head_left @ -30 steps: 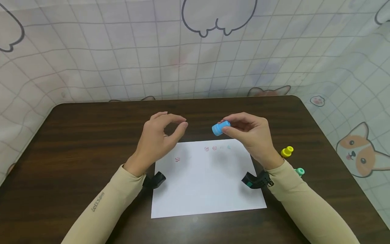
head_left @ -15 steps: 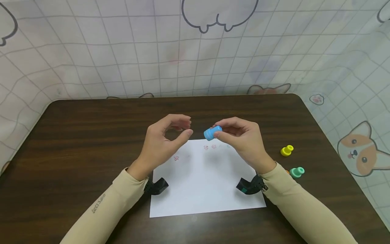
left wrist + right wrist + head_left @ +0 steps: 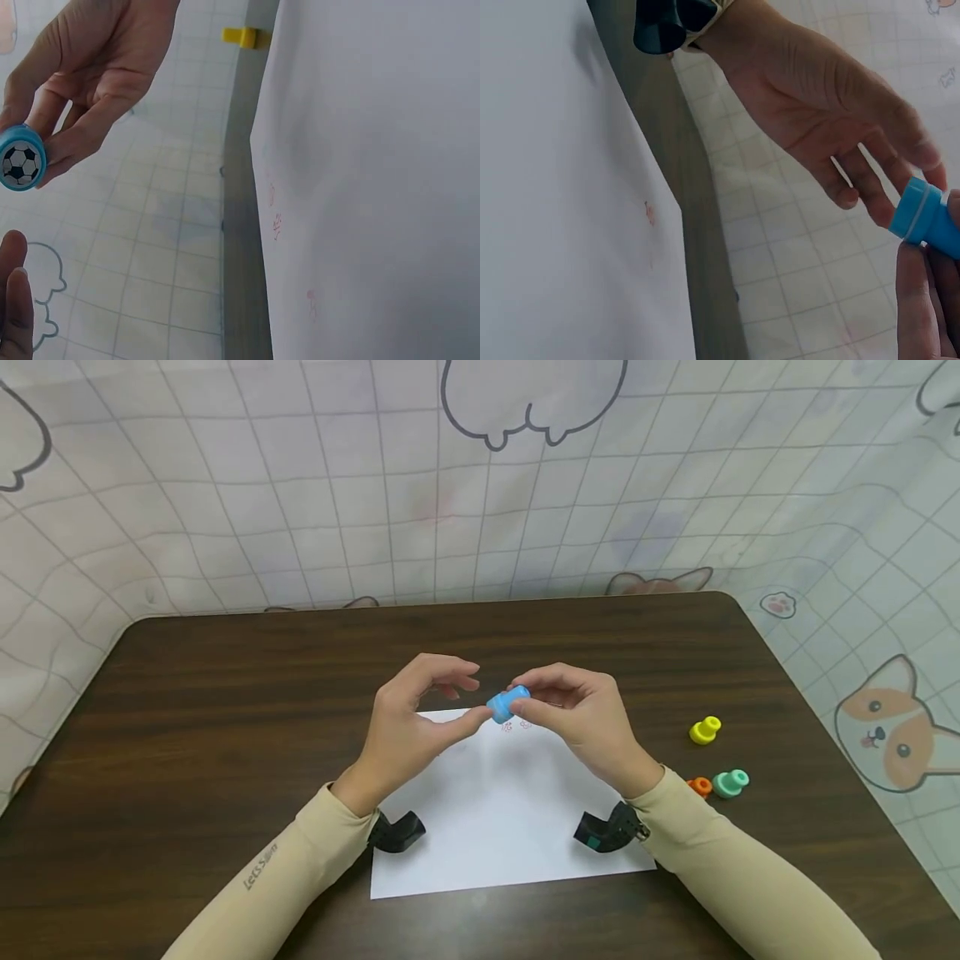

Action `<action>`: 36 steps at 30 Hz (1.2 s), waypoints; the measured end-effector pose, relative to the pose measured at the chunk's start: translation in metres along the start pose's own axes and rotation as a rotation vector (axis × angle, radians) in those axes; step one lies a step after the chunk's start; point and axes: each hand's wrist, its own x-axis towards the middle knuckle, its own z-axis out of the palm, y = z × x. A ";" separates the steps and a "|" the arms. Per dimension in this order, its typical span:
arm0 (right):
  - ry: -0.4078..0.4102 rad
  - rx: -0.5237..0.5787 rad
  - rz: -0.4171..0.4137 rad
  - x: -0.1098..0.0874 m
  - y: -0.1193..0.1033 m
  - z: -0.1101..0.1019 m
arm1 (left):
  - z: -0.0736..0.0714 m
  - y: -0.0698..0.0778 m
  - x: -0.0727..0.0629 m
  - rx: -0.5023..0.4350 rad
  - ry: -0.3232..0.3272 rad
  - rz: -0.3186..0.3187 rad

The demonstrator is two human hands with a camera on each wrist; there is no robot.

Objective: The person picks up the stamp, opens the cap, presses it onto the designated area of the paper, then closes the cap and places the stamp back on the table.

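My right hand (image 3: pixel 581 714) pinches a small blue toy stamp (image 3: pixel 508 703) between thumb and fingers, above the top edge of a white paper sheet (image 3: pixel 510 827). A soccer ball picture fills the stamp's round end (image 3: pixel 21 161) in the left wrist view. My left hand (image 3: pixel 412 722) is close at the wider end of the stamp, its thumb tip right by it and its other fingers spread apart from it. In the right wrist view, the left hand (image 3: pixel 810 105) reaches towards the stamp's cap end. Small red prints (image 3: pixel 507 727) show on the paper, partly hidden by the hands.
A yellow stamp (image 3: pixel 705 730), a green stamp (image 3: pixel 731 783) and an orange stamp (image 3: pixel 701 787) are on the dark wooden table (image 3: pixel 225 735), right of the paper. The orange one is partly behind the right sleeve (image 3: pixel 735 852). A grid-patterned cloth (image 3: pixel 300 502) hangs behind the table.
The right hand has brought the blue stamp left and towards me. My left hand has moved right to meet it, and its fingers have spread from the thumb.
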 end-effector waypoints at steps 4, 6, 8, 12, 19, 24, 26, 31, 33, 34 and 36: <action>0.014 0.009 0.011 0.000 -0.001 0.001 | 0.000 0.000 0.000 -0.013 -0.003 0.004; 0.020 0.030 0.014 0.000 -0.002 0.001 | 0.000 0.001 0.000 -0.017 -0.012 -0.002; 0.025 0.050 0.020 0.000 -0.002 0.001 | 0.000 0.001 0.000 -0.018 -0.022 -0.004; 0.024 0.093 0.055 0.000 -0.003 0.001 | 0.000 0.002 0.000 -0.012 -0.031 -0.006; 0.030 0.129 0.103 -0.001 -0.003 0.004 | 0.001 0.002 -0.001 -0.005 -0.032 0.006; 0.026 0.164 0.113 -0.004 -0.004 0.006 | 0.003 0.001 -0.003 -0.027 -0.036 0.045; 0.021 0.185 0.116 -0.004 -0.004 0.007 | 0.005 0.001 -0.003 -0.035 -0.036 0.065; 0.004 0.233 0.119 -0.005 -0.002 0.008 | 0.007 0.000 -0.004 -0.042 -0.032 0.097; -0.003 0.256 0.120 -0.006 -0.001 0.009 | 0.008 0.000 -0.004 -0.042 -0.033 0.100; -0.006 0.266 0.119 -0.006 0.000 0.009 | 0.009 0.000 -0.004 -0.041 -0.033 0.103; -0.012 0.280 0.118 -0.007 0.000 0.009 | 0.010 0.000 -0.005 -0.039 -0.036 0.105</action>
